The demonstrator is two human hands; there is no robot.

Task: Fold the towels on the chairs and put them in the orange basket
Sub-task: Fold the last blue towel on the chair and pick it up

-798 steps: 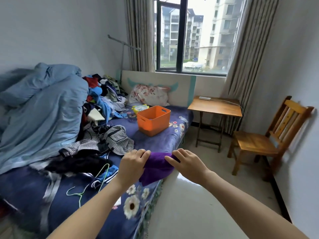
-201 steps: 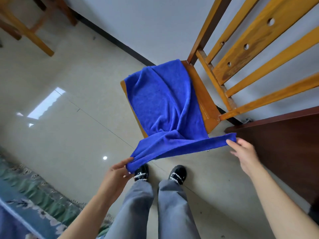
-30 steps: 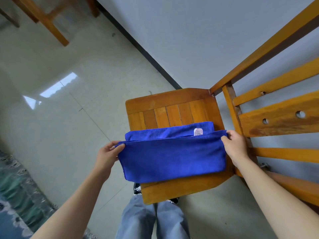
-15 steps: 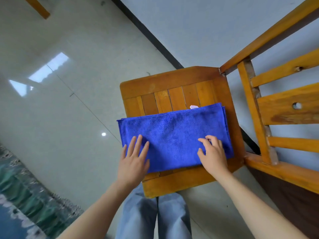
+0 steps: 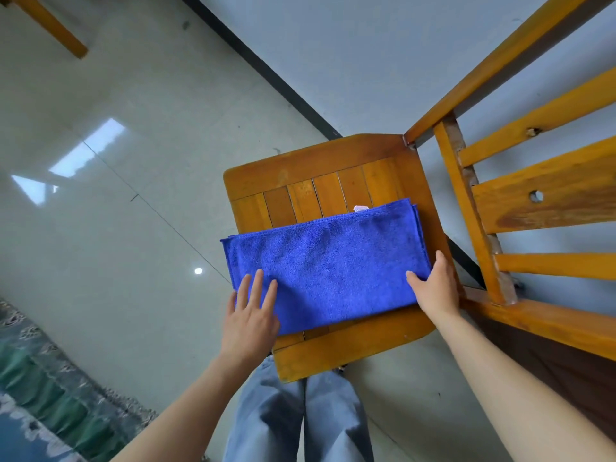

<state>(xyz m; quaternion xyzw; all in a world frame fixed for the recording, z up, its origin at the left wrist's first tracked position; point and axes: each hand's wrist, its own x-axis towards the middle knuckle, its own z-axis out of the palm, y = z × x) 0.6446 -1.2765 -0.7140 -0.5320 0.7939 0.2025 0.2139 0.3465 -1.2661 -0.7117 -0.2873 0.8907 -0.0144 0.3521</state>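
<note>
A blue towel, folded into a long flat band, lies across the slatted seat of a wooden chair. A small white label peeks out at its far edge. My left hand lies flat on the towel's near left corner with straight fingers. At the towel's right end is my right hand, thumb on top of the cloth and fingers along its edge. The orange basket is out of view.
The chair's slatted backrest rises at the right, against a pale wall with a black skirting. Glossy tiled floor lies to the left. A patterned bedspread edge shows at lower left, another wooden leg at upper left.
Both hands have slid outward over the folded towel: the left to its near left corner, the right to its right end. The towel lies where it was.
</note>
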